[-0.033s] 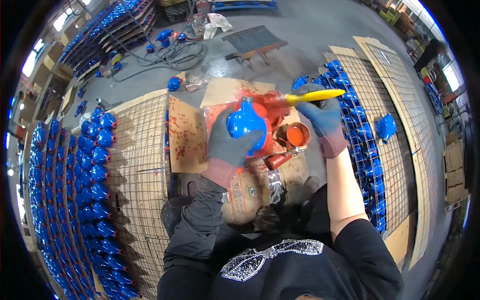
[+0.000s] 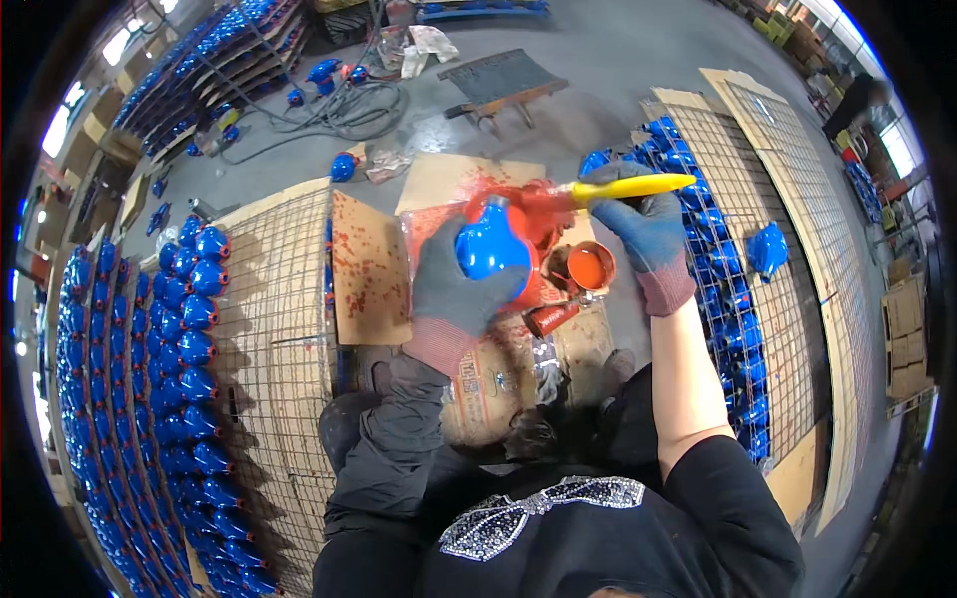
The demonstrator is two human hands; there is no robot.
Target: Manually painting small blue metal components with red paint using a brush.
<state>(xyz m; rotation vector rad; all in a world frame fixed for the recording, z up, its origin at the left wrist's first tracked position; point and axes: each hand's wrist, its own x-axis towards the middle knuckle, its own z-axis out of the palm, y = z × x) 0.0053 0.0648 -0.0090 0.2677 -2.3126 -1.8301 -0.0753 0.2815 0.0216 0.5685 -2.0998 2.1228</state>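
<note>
My left hand (image 2: 451,271), in a dark work glove, grips a glossy blue rounded metal casting (image 2: 490,251) with a narrow neck at its top and red paint along its right edge. My right hand (image 2: 643,227), gloved in dark blue-grey, is closed round a paintbrush (image 2: 638,187) with a yellow handle. The brush points left, its red-coated bristles at the casting's far right side; exact contact is hard to make out. Just below the brush stands an open can of red paint (image 2: 592,267). A red can (image 2: 551,319) lies tilted beside it.
Red-spattered cardboard (image 2: 371,269) stands to the left. Wire-mesh racks (image 2: 279,299) flank me, with many blue castings (image 2: 199,349) on the left and more (image 2: 733,329) on the right. Ahead are a low stool (image 2: 503,80) and coiled hoses (image 2: 354,110). Another person (image 2: 855,105) is far right.
The view has shifted very slightly. The brush handle sits a touch further right, while both hands keep their holds.
</note>
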